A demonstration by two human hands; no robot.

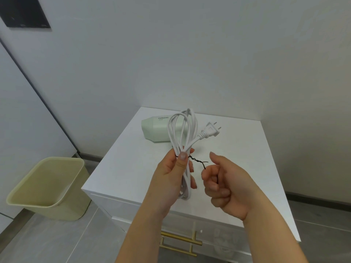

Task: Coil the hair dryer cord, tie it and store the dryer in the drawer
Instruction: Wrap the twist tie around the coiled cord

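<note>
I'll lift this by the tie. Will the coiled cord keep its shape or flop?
Probably holds together: the twist tie cinches the coiled cord mid-bundle. Its loops likely splay somewhat. The plug sticks out free, so may swing.

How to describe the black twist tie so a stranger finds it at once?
Above the white cabinet top, the left hand grips a coiled white cord. The twist tie circles the coil beside the thumb; its thin, dark, twisted tail sticks out toward the right hand.
</note>
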